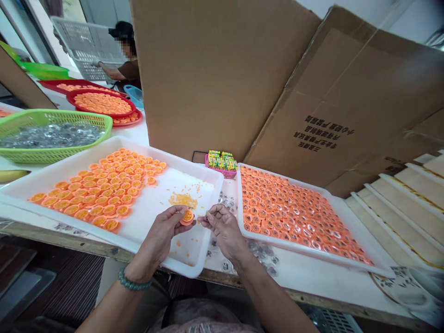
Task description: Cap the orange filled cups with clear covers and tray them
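Note:
In my left hand (pixel 162 233) I hold a small round orange plastic case (pixel 187 216), its yellowish inside facing up, over the near right part of a white tray (pixel 164 196). Just right of it, my right hand (pixel 225 229) is closed in a pinch; what its fingertips hold, if anything, is too small to make out. Beneath the hands lies a scatter of tiny yellow-orange pieces (pixel 183 200). Many like orange cases (pixel 104 194) fill the tray's left side.
To the right, a second white tray (pixel 347 208) holds rows of orange cases with clear printed covers. Loose clear covers (pixel 265 254) lie between the trays. A pink basket (pixel 225 174), green basket (pixel 100 143) and cardboard (pixel 222 83) stand behind. Another person (pixel 130 69) works at back left.

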`<act>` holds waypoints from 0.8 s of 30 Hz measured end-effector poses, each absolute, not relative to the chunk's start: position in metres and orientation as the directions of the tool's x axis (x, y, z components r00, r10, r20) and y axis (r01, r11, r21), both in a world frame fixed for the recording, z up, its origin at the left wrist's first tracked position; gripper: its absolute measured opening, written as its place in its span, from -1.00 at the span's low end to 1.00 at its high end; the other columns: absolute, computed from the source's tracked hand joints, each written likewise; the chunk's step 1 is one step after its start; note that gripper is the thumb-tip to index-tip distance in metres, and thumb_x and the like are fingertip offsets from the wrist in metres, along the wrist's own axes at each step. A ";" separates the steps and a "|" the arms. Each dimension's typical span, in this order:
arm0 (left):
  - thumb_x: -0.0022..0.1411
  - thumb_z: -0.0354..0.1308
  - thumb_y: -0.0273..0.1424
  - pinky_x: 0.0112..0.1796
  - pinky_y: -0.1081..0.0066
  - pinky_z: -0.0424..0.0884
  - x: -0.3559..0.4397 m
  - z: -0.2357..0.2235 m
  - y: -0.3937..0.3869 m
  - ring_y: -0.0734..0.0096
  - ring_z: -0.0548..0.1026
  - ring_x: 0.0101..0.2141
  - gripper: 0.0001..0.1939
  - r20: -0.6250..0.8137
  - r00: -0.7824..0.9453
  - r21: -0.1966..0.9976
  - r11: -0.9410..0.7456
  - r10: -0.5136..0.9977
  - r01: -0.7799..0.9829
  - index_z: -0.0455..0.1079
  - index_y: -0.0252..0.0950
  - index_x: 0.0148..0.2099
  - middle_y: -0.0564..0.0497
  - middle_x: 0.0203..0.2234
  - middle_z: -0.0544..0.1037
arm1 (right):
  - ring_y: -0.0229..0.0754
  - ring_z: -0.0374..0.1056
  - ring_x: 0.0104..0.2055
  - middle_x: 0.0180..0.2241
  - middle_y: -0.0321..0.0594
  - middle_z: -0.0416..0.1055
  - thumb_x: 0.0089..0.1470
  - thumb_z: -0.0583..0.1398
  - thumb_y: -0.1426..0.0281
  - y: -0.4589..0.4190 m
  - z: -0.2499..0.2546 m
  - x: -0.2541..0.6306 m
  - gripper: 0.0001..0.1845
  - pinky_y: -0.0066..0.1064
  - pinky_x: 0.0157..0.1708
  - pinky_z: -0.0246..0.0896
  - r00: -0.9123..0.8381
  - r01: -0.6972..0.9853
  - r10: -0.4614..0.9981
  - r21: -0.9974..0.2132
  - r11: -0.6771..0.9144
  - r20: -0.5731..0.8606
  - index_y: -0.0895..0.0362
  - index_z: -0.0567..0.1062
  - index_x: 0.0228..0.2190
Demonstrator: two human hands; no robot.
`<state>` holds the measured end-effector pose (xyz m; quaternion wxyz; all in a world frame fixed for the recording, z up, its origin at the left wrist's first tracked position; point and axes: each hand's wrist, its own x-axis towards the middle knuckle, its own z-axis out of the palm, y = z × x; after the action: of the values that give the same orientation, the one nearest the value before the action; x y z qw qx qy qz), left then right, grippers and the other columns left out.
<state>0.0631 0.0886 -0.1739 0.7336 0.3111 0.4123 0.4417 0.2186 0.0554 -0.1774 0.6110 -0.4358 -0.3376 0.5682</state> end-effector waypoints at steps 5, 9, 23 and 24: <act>-0.06 0.32 -0.29 -0.21 0.31 0.43 0.063 -0.174 0.088 0.28 0.54 -0.35 -0.74 -0.332 0.264 0.824 0.415 0.906 -0.387 0.45 -0.34 -0.32 -0.05 -0.41 0.55 | -0.32 0.24 -0.44 -0.50 -0.34 0.32 -0.25 0.37 0.35 0.057 -0.179 0.215 -0.75 -0.47 -0.36 0.22 0.188 -0.396 0.981 -0.918 0.033 -0.046 0.13 0.43 -0.48; -0.01 0.28 -0.31 -0.23 0.33 0.44 0.063 -0.175 0.088 0.29 0.53 -0.34 -0.76 -0.330 0.252 0.824 0.408 0.910 -0.394 0.46 -0.36 -0.29 -0.05 -0.38 0.54 | -0.35 0.27 -0.45 -0.47 -0.36 0.28 -0.17 0.34 0.34 0.056 -0.179 0.214 -0.65 -0.45 -0.37 0.26 0.156 -0.410 0.987 -0.912 0.027 -0.042 0.08 0.47 -0.25; 0.04 0.26 -0.32 -0.20 0.34 0.42 0.061 -0.180 0.088 0.35 0.49 -0.33 -0.79 -0.271 0.284 0.821 0.375 0.920 -0.430 0.45 -0.34 -0.27 -0.02 -0.39 0.52 | -0.31 0.34 -0.38 -0.40 -0.30 0.45 -0.08 0.28 0.38 0.057 -0.181 0.216 -0.87 -0.45 -0.29 0.25 0.176 -0.081 0.981 -0.992 0.096 0.081 0.09 0.56 -0.38; 0.05 0.25 -0.33 -0.19 0.34 0.42 0.061 -0.181 0.088 0.35 0.49 -0.31 -0.78 -0.268 0.281 0.821 0.371 0.922 -0.434 0.45 -0.35 -0.26 -0.03 -0.38 0.52 | -0.31 0.34 -0.40 -0.37 -0.29 0.45 -0.07 0.28 0.37 0.058 -0.179 0.216 -0.85 -0.45 -0.32 0.26 0.167 -0.040 0.982 -0.995 0.091 0.083 0.10 0.57 -0.36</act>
<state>0.0606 0.0878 -0.1808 0.7341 0.3184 0.3826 0.4618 0.2158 0.0580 -0.1795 0.5730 -0.5052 -0.4661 0.4462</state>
